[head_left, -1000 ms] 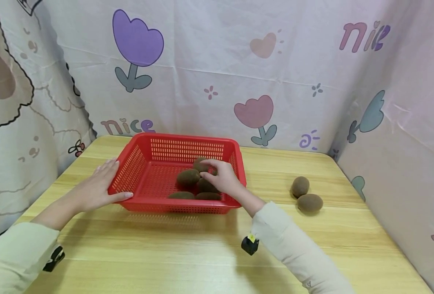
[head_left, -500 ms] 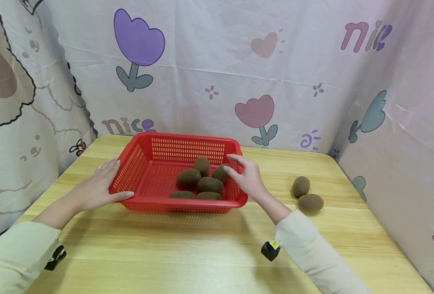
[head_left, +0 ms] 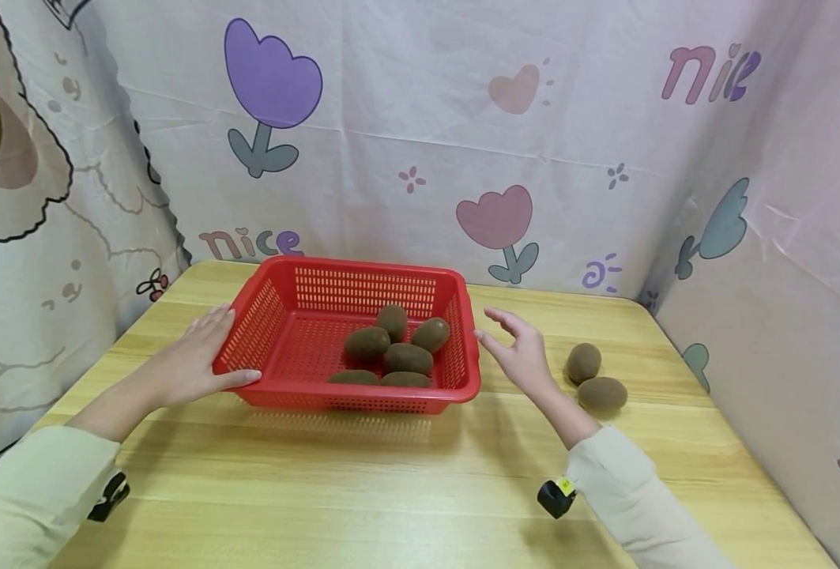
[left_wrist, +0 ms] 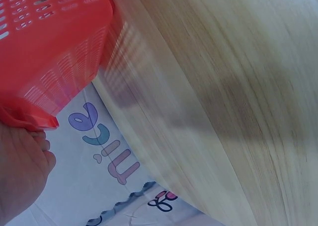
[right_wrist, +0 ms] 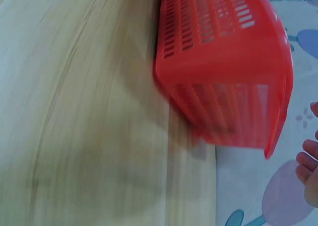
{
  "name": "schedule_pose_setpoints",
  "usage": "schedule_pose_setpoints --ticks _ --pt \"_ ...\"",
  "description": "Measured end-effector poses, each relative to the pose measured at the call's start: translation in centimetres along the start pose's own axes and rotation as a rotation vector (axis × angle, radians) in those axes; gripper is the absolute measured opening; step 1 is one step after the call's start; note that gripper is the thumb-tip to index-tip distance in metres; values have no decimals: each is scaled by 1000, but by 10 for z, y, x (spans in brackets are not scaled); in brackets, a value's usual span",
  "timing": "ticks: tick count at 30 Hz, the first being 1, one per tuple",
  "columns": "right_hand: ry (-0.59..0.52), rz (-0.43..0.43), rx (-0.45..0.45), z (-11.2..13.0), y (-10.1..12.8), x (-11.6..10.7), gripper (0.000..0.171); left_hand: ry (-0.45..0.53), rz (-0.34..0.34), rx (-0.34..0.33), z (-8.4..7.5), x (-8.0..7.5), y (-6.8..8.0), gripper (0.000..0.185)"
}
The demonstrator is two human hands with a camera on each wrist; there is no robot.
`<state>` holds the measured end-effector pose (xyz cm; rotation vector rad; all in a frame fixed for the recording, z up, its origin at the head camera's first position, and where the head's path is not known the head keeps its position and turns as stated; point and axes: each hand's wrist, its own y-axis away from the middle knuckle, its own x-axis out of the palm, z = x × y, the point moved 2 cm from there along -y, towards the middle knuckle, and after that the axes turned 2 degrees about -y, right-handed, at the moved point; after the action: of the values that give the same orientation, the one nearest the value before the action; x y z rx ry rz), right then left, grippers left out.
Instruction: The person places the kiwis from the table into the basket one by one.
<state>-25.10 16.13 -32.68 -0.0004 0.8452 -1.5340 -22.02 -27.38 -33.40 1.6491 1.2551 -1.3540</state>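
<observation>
Right hand [head_left: 522, 357] hovered empty with loose fingers, between the red basket [head_left: 291, 395] and two kiwis [head_left: 592, 377]. Left hand [head_left: 193, 363] lay flat against the basket's side. Probably the next move was to grip one kiwi.

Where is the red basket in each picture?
Head view: the red basket sits mid-table, kiwis inside, left hand on its left side.
Left wrist view: basket at top left, above the hand.
Right wrist view: basket at upper right.
Shared landmark: the wooden table.
</observation>
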Motion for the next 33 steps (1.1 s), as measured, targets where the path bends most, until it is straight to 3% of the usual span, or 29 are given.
schedule_pose_setpoints --ticks 17,28,33 --pt "75 -33 73 -38 17 -41 41 1 9 -9 -2 -1 1 107" --pt "117 -14 214 -57 35 -70 47 3 9 -5 -1 -1 0 107" --pt "114 -5 236 -63 41 -82 48 4 10 -3 -1 -1 0 107"
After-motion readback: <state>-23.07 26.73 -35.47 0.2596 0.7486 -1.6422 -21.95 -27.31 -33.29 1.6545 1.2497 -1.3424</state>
